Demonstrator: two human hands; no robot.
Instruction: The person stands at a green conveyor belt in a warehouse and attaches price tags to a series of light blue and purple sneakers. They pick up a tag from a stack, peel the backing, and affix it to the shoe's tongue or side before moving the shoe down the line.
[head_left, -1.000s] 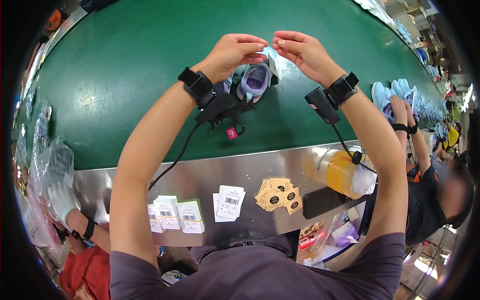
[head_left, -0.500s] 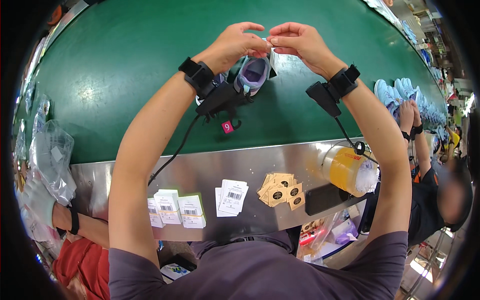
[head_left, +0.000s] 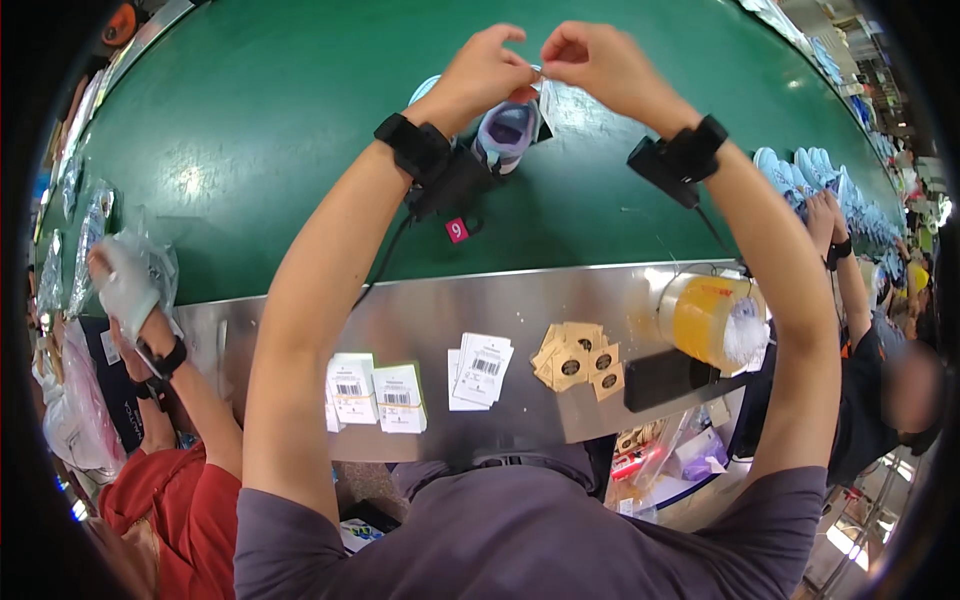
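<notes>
A light blue and lavender shoe (head_left: 505, 130) stands on the green surface below my two hands, its opening facing me. Another pale blue shoe (head_left: 424, 90) shows partly behind my left wrist. My left hand (head_left: 488, 68) and my right hand (head_left: 606, 72) meet just beyond the shoe, thumb and fingers pinched together. Whatever lies between the fingertips is too small and blurred to name. A white and dark hang tag (head_left: 545, 112) hangs beside the shoe, under my fingers.
On the metal ledge (head_left: 530, 290) lie stacks of white barcode labels (head_left: 398, 398), loose white cards (head_left: 482, 368), brown stickers (head_left: 568, 365), a tape roll (head_left: 705, 318) and a black phone (head_left: 668, 380). Co-workers sit on both sides; more blue shoes (head_left: 815, 170) stand right.
My hands have moved slightly farther away, still meeting at the fingertips, and my right hand's fingers have curled in. The gloved hand of the co-worker at left has lifted with a plastic bag.
</notes>
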